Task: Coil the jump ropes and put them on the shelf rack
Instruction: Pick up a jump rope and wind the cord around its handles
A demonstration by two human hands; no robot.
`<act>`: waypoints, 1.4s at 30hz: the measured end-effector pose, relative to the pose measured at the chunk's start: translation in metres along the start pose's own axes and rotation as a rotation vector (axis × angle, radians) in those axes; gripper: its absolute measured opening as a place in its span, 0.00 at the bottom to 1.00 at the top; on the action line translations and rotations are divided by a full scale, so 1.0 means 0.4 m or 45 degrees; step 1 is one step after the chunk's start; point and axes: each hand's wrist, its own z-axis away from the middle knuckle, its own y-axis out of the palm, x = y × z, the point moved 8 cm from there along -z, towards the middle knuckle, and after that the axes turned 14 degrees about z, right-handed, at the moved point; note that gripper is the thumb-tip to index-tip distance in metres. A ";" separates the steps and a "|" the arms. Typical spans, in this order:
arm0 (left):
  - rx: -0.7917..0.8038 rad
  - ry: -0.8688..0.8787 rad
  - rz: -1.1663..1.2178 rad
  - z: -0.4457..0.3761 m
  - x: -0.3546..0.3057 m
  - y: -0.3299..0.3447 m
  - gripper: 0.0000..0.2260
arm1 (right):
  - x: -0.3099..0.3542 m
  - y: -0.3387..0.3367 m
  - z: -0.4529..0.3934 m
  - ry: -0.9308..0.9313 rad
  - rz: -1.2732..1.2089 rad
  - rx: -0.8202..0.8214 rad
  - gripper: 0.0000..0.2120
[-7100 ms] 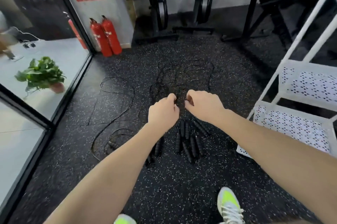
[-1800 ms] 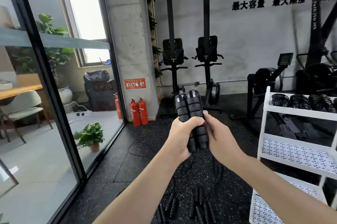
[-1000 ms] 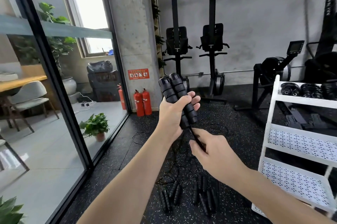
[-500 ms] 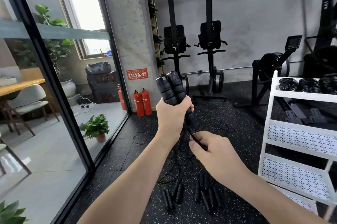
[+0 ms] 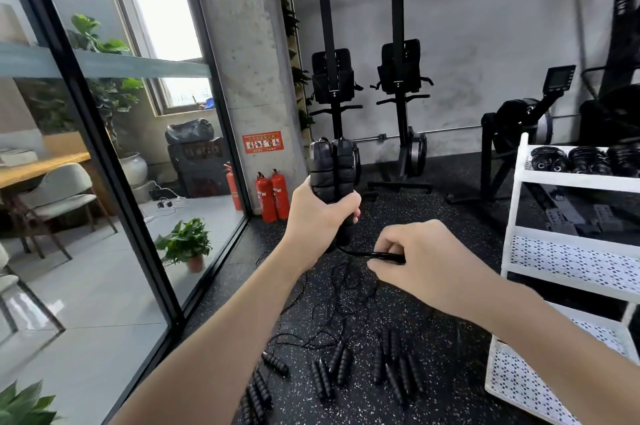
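Head view, single frame. Left hand raised at centre, fingers wrapped tight round two black jump rope handles held upright side by side, tops above the fist. Cord exits below the fist and runs right to the right hand, whose thumb and fingers pinch it; that stretch of cord lies roughly level between the two hands. More thin cord hangs down from the hands toward the floor, exact path hard to trace against the dark surface.

Spare rope handles lie in loose pairs on the speckled black rubber floor, near, below the forearms, with tangled cords trailing off toward the far side.

White shelf rack stands at right, perforated shelves; black weight plates sit on its top tier. Lower tiers show only bare perforated surface where visible.

Far left: glass partition with dark frame, small potted plant behind it. Red fire extinguishers stand against the concrete column. Two upright black machines by the far wall.
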 end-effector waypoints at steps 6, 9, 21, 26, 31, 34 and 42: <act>0.011 -0.051 -0.041 0.011 0.002 -0.002 0.07 | 0.037 -0.046 0.004 -0.307 0.207 -0.256 0.04; -0.019 -0.103 0.086 0.021 0.015 -0.001 0.09 | 0.036 -0.068 0.010 -0.269 0.114 -0.351 0.03; -0.311 -0.006 0.530 0.059 0.007 -0.005 0.03 | -0.016 -0.020 0.009 0.257 -0.629 -0.180 0.05; -0.407 -0.006 0.696 0.057 0.003 -0.016 0.11 | -0.020 0.083 0.019 0.564 -1.098 0.272 0.14; -0.395 -0.047 0.816 0.065 0.005 0.022 0.10 | 0.007 0.118 0.006 0.589 -1.096 0.216 0.22; -0.451 -0.065 0.807 0.089 0.014 0.054 0.03 | 0.007 0.110 -0.016 0.624 -1.034 -0.093 0.30; -0.425 -0.129 1.052 0.111 0.037 0.113 0.16 | 0.002 0.102 -0.024 0.678 -1.458 -0.433 0.26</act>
